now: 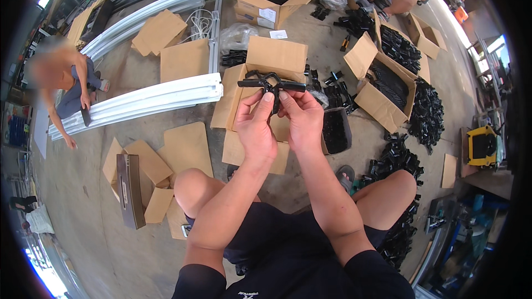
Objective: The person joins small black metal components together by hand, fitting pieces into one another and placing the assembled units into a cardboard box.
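Between my two hands is a black bracket-like part with two side arms and a short stem pointing down toward me. My left hand grips it near the middle, thumb pressed against the stem. On the other side of the stem, my right hand pinches the same part, its fingers behind it. Both hands are closed and hold it above an open cardboard box, whose inside is mostly hidden by my hands. Right of the box stands a dark bin with small black bits inside.
Heaps of black parts lie on the right, around another open carton. Long white metal profiles stretch to the left, where a person crouches. A flattened cardboard sheet and a brown long box lie near my left knee.
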`<action>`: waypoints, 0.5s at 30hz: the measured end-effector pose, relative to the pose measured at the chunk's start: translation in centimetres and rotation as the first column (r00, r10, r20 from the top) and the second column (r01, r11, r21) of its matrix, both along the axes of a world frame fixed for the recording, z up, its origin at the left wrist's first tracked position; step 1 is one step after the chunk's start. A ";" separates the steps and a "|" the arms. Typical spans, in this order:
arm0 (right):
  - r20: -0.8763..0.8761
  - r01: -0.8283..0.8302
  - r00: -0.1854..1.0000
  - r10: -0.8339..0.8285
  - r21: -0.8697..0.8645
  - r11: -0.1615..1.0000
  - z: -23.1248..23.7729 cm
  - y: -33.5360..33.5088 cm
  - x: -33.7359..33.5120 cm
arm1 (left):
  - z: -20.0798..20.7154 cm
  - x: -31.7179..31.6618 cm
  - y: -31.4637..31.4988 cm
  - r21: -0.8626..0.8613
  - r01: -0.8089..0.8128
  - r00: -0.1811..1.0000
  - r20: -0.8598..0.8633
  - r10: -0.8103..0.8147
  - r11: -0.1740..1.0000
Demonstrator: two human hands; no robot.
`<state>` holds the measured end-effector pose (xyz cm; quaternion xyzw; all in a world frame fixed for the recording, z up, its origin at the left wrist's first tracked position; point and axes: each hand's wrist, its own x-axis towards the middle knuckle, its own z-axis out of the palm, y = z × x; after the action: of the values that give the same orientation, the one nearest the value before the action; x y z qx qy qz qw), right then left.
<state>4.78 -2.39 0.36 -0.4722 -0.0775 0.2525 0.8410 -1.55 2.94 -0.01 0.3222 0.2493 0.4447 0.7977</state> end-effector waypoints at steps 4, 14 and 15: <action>-0.068 0.006 0.998 0.001 0.096 0.995 0.0 -0.5 0.3 | 0.5 0.2 -0.4 -0.015 0.037 0.998 0.044 -0.036 0.999; -0.016 0.032 0.999 -0.031 0.077 0.996 -0.6 0.5 0.4 | 0.3 1.2 0.0 -0.007 -0.024 0.999 0.044 0.024 1.000; 0.005 0.032 0.999 -0.032 -0.003 0.999 -1.3 0.7 0.2 | 1.2 0.6 -0.1 -0.039 -0.052 0.998 -0.045 0.050 0.998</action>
<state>4.99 -1.67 -0.99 -0.4753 -0.0718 0.2379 0.8440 -1.00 2.86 1.16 0.3093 0.2839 0.4525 0.7868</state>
